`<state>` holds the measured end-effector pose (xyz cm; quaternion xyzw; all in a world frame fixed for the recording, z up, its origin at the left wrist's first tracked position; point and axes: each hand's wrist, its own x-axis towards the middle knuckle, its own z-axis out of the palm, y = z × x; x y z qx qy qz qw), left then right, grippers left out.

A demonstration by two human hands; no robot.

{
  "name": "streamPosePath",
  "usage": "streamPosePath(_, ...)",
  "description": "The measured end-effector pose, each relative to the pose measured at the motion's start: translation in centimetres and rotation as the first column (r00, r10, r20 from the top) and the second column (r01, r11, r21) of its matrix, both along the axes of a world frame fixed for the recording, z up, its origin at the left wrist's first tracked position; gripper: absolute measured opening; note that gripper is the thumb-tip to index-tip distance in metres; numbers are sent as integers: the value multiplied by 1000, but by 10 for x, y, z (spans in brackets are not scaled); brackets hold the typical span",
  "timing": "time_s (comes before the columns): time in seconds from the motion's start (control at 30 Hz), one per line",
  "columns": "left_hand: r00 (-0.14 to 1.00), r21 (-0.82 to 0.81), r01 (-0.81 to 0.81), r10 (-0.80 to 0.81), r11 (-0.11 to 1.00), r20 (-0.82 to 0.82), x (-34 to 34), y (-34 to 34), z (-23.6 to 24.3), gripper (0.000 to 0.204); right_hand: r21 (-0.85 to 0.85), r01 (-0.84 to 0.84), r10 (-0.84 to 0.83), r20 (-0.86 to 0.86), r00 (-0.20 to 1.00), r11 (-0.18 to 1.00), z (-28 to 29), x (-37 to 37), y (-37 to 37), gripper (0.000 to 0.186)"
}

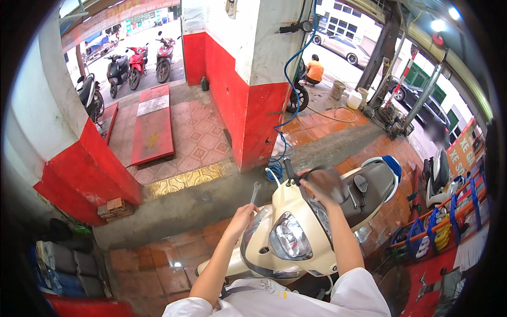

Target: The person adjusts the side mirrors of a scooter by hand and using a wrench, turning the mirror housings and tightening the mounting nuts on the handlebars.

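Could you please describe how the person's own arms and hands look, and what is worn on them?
The white shirt has short, loose sleeves, so both forearms are bare. The left hand wears no glove, and no watch or bracelet shows at its wrist. The right hand looks ungloved too, but it is partly hidden and blurred.

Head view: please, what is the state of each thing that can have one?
Left hand: closed around wrench
Wrench: held, open end up
Right hand: at blurred mirror, grip unclear
Cream scooter: upright
Headlight: appears unlit
Ceiling lamp: lit
Blue hose: hanging, coiled below
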<state>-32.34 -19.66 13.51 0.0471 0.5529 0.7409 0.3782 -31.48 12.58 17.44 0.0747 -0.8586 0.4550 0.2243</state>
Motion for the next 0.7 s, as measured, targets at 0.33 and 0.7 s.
streamPosePath(0.33, 999, -88, 36, -36, 995, 7, 10, -2, -9, 38, -249, -45, 129, 332, 934, 967, 31, -98, -36, 31)
streamPosePath(0.7, 1000, -52, -11, 13, 999, 28, 14, -24, -6, 32, -408, -279, 287, -41, 957, 869, 66, 17, -75, 17)
